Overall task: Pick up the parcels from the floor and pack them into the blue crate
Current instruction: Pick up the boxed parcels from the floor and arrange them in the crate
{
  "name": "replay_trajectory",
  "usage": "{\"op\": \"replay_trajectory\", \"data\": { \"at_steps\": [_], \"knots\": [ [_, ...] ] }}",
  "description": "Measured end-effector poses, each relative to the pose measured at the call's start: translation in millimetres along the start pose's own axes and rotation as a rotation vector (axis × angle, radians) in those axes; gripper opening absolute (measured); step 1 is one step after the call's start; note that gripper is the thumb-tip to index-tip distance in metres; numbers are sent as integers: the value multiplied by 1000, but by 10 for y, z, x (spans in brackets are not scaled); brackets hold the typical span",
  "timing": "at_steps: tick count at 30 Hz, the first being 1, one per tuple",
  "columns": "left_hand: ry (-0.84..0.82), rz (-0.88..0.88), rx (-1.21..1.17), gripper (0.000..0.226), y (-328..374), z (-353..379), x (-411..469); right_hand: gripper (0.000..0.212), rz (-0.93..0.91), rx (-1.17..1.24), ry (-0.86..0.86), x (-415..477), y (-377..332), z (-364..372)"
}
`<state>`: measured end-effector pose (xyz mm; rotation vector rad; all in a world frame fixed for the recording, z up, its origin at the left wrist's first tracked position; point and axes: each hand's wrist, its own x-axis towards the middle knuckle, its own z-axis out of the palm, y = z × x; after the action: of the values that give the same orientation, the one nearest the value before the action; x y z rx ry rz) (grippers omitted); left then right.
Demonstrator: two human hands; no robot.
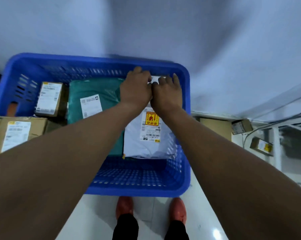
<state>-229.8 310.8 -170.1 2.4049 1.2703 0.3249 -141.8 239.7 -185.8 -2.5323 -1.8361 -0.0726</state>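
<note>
Fingers: my left hand [135, 87] curls round the small parcel [157, 78]; my right hand [167, 91] lies flat on it.
Parcel: under my fingertips, at the far wall of the blue crate [129, 191].
Risk: I judge it could wedge crooked there, or slide off the white mailer [146, 146] nearer my wrists.

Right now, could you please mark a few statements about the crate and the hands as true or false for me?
1. Both the left hand and the right hand reach into the blue crate, at a small white parcel. True.
2. The green bag lies outside the crate. False: it lies inside, left of the white bag.
3. The crate holds no cardboard. False: a small cardboard box and a larger cardboard box sit at its left.
4. Outside the crate, to its right, lie two more boxes. True.
</note>
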Motion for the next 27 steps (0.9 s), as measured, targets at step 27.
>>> {"op": "replay_trajectory", "data": {
  "at_steps": [27],
  "knots": [
    [-760, -460, -57, 44, 2271, 5115, -1584, 29, 944, 813, -633, -3474, 4886, 3433]
  ]
}}
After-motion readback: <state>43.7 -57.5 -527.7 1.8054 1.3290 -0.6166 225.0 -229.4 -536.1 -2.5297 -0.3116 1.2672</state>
